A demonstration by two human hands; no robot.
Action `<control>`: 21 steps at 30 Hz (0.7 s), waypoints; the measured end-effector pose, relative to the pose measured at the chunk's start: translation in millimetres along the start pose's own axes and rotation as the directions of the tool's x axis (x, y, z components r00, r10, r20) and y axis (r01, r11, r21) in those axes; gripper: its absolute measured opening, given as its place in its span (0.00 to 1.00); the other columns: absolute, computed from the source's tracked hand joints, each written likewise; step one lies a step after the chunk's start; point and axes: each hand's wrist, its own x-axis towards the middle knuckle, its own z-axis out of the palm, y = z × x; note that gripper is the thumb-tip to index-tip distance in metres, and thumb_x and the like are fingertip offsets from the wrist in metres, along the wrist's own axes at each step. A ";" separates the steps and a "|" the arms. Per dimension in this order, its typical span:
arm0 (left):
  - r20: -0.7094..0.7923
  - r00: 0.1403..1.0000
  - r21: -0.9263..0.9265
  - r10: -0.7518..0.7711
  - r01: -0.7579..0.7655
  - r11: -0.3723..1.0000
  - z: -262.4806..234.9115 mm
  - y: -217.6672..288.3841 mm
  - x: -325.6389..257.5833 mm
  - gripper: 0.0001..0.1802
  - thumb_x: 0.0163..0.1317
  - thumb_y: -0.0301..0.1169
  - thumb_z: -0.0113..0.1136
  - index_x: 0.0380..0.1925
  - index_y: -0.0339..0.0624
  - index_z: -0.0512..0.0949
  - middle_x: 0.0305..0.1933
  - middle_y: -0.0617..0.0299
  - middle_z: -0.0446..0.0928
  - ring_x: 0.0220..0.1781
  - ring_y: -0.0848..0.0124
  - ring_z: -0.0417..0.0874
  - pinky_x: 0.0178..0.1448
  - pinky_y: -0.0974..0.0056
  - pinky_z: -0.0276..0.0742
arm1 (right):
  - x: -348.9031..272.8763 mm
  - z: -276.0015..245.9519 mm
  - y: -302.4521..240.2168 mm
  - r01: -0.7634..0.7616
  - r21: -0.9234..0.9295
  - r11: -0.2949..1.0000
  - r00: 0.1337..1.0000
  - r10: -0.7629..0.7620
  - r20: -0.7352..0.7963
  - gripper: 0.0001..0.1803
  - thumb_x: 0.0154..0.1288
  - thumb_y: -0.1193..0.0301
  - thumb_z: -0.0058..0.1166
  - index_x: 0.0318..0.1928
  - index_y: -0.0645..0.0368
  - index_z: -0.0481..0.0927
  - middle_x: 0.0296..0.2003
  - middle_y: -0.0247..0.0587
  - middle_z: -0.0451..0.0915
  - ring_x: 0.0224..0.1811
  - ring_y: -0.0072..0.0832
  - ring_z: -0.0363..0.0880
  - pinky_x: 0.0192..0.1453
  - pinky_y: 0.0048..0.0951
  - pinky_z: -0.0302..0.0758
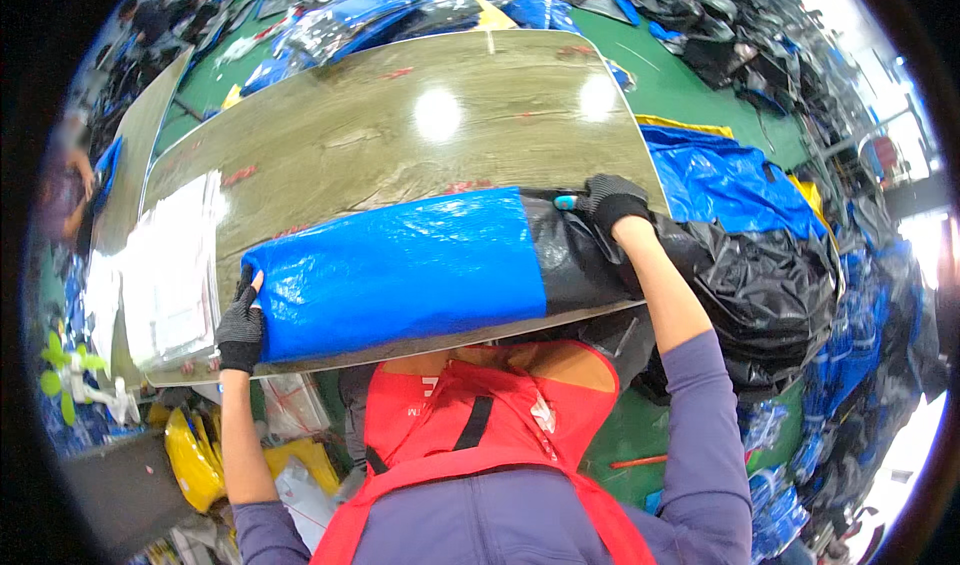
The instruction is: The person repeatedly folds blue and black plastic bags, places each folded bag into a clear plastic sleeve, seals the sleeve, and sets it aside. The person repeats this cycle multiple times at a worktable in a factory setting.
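Note:
A blue and black plastic sheet (400, 260) lies folded flat along the near side of the wood-patterned table. My left hand (242, 320), in a dark striped glove with bare fingertips, pinches the left end of its blue part. At the black part (570, 265), my gloved right hand (614, 203) is closed, with a small teal-and-white object (566, 202) poking out on its left side. What kind of object it is cannot be made out. The rest of the black material (765, 295) bunches up and hangs over the table's right end.
Clear plastic bags (175, 275) lie at the table's (400, 115) left end. A blue sheet with yellow edging (735, 180) spreads beyond the right end. Heaps of blue and black material (370, 20) cover the green floor behind. Another person (78, 180) is at the far left.

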 end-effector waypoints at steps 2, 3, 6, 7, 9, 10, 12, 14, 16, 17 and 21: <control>0.200 0.925 0.337 -0.323 0.244 0.909 -28.6 46.5 10.0 0.21 0.65 0.35 0.42 0.54 0.55 0.78 0.62 0.58 0.73 0.68 0.50 0.66 0.71 0.54 0.59 | -0.1 -1.9 -1.6 -0.034 -0.008 0.999 0.998 0.035 0.061 0.42 0.49 0.31 0.54 0.47 0.57 0.83 0.45 0.53 0.82 0.50 0.47 0.81 0.53 0.46 0.76; 0.111 0.984 0.738 -0.140 0.013 0.674 -36.9 82.1 12.1 0.20 0.65 0.41 0.43 0.49 0.53 0.81 0.55 0.55 0.78 0.66 0.50 0.68 0.72 0.49 0.54 | 0.2 -5.9 -5.0 -0.027 -0.014 1.000 0.999 0.028 0.029 0.42 0.48 0.32 0.55 0.47 0.57 0.83 0.46 0.53 0.81 0.50 0.46 0.80 0.53 0.45 0.76; -0.251 0.891 0.265 0.378 -0.313 0.912 -13.0 215.1 37.8 0.25 0.56 0.34 0.53 0.56 0.43 0.73 0.61 0.46 0.71 0.68 0.49 0.65 0.73 0.49 0.54 | -12.6 -21.0 -22.3 -0.030 -0.027 0.999 0.999 0.031 0.021 0.39 0.51 0.32 0.52 0.44 0.56 0.85 0.43 0.54 0.82 0.49 0.47 0.81 0.52 0.45 0.76; -0.309 0.707 0.032 0.636 -0.661 0.750 12.2 254.2 41.6 0.29 0.56 0.33 0.53 0.61 0.43 0.69 0.64 0.45 0.68 0.69 0.49 0.64 0.72 0.53 0.58 | -20.6 -25.5 -27.1 -0.075 -0.047 0.996 0.997 0.076 0.018 0.38 0.51 0.33 0.52 0.43 0.56 0.85 0.43 0.54 0.82 0.49 0.46 0.81 0.52 0.44 0.77; 0.142 0.679 0.101 0.720 -0.734 0.672 75.9 312.4 39.8 0.39 0.58 0.51 0.54 0.67 0.47 0.61 0.69 0.44 0.61 0.73 0.49 0.58 0.74 0.40 0.43 | -40.7 -31.8 -28.0 0.021 -0.080 0.997 0.992 -0.031 -0.126 0.27 0.55 0.46 0.54 0.42 0.55 0.84 0.39 0.52 0.83 0.44 0.43 0.83 0.48 0.47 0.76; 0.180 0.689 0.095 0.702 -0.723 0.685 101.5 322.4 36.8 0.44 0.56 0.61 0.51 0.68 0.51 0.60 0.72 0.45 0.57 0.75 0.47 0.52 0.73 0.32 0.31 | -56.3 -31.7 -17.8 0.072 -0.164 0.984 0.911 -0.132 -0.391 0.24 0.55 0.49 0.54 0.42 0.54 0.84 0.37 0.50 0.83 0.41 0.42 0.82 0.46 0.47 0.76; 0.082 0.701 0.139 0.708 -0.712 0.689 135.9 317.2 40.1 0.46 0.55 0.66 0.49 0.69 0.54 0.60 0.73 0.45 0.53 0.75 0.45 0.49 0.72 0.31 0.28 | -83.1 -26.2 13.4 0.128 -0.235 0.964 0.747 -0.249 -0.616 0.23 0.53 0.54 0.55 0.44 0.54 0.82 0.33 0.48 0.82 0.38 0.41 0.81 0.43 0.45 0.75; -0.056 0.677 0.169 0.733 -0.718 0.676 155.5 305.7 39.0 0.43 0.55 0.64 0.52 0.67 0.55 0.63 0.73 0.47 0.54 0.75 0.47 0.50 0.72 0.31 0.30 | -98.4 -13.8 53.9 -0.028 -0.104 0.994 0.805 -0.039 -0.592 0.22 0.55 0.53 0.56 0.45 0.54 0.80 0.32 0.46 0.82 0.37 0.42 0.81 0.41 0.43 0.75; -0.006 0.663 0.156 0.749 -0.739 0.655 158.7 299.0 41.1 0.44 0.55 0.63 0.54 0.67 0.51 0.62 0.73 0.45 0.53 0.75 0.45 0.51 0.73 0.33 0.31 | -95.9 4.6 83.3 -0.143 0.129 0.981 0.903 0.183 -0.389 0.22 0.60 0.48 0.53 0.39 0.55 0.78 0.35 0.49 0.82 0.39 0.43 0.81 0.41 0.45 0.75; -0.048 0.590 0.189 0.806 -0.787 0.587 156.8 301.1 42.9 0.45 0.55 0.62 0.54 0.68 0.47 0.61 0.73 0.42 0.53 0.74 0.45 0.52 0.74 0.34 0.31 | -90.4 13.0 92.7 -0.123 0.247 0.961 0.887 0.218 -0.406 0.21 0.61 0.49 0.54 0.38 0.55 0.78 0.34 0.49 0.82 0.38 0.43 0.81 0.40 0.44 0.75; -0.016 0.598 -0.116 0.801 -0.797 0.593 156.0 342.6 46.1 0.53 0.51 0.65 0.55 0.68 0.37 0.57 0.72 0.38 0.53 0.75 0.43 0.51 0.75 0.38 0.31 | -76.9 45.1 109.6 -0.117 0.283 0.952 0.775 0.266 -0.573 0.27 0.54 0.50 0.62 0.45 0.57 0.77 0.39 0.52 0.81 0.43 0.47 0.79 0.47 0.45 0.74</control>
